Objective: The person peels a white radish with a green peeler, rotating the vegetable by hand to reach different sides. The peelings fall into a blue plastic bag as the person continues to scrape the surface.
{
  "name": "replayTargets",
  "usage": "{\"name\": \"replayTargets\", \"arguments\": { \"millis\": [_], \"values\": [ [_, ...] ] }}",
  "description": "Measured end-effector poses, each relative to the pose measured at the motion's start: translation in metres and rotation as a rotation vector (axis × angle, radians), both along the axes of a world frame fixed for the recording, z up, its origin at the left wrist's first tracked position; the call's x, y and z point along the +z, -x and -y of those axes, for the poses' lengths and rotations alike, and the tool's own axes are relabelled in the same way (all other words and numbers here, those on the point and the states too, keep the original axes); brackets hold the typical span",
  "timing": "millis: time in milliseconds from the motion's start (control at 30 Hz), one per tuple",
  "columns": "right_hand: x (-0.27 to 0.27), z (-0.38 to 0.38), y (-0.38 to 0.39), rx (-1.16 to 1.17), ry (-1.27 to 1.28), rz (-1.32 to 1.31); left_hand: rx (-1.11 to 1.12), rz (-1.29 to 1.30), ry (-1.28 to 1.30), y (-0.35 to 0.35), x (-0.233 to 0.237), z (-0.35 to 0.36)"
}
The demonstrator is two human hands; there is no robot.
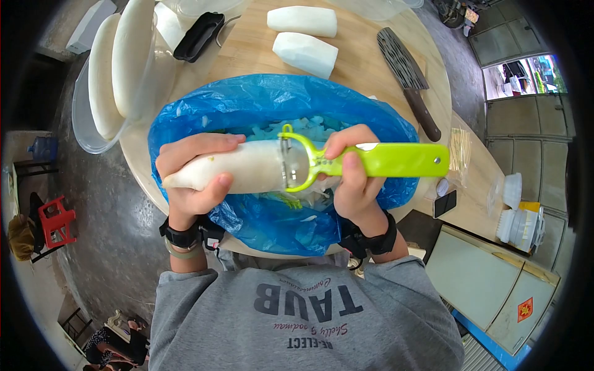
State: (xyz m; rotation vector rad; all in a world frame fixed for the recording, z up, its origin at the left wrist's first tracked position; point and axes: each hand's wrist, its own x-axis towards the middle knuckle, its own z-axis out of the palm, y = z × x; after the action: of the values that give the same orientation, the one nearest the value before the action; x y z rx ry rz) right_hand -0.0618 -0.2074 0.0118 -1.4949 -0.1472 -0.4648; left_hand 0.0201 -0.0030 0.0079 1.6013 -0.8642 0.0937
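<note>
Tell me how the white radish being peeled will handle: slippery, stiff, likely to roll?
Probably stiff: the radish spans straight between the left hand and the peeler in the right hand without sagging. Its freshly peeled surface looks wet, so likely slippery. Round and tapered, it would probably roll in a curve if set down.

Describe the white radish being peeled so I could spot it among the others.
On the round wooden table lies an open blue bag; the radish is held sideways over it by the left hand. Unlike the two cut pieces farther back, it alone has the green peeler, gripped by the right hand, against it.
</note>
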Motion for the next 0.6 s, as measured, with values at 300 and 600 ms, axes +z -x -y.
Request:
{"name": "replayTargets", "arguments": {
  "millis": [300, 600],
  "values": [
    [-0.003, 0.01, -0.006, -0.232, -0.251, 0.023, 0.003, -0.005, -0.002, 0.0, 0.001, 0.001],
    [0.005, -0.005, 0.0, 0.13, -0.174, -0.035, -0.004, 0.0, -0.013, -0.001, -0.001, -0.002]
  ]
}}
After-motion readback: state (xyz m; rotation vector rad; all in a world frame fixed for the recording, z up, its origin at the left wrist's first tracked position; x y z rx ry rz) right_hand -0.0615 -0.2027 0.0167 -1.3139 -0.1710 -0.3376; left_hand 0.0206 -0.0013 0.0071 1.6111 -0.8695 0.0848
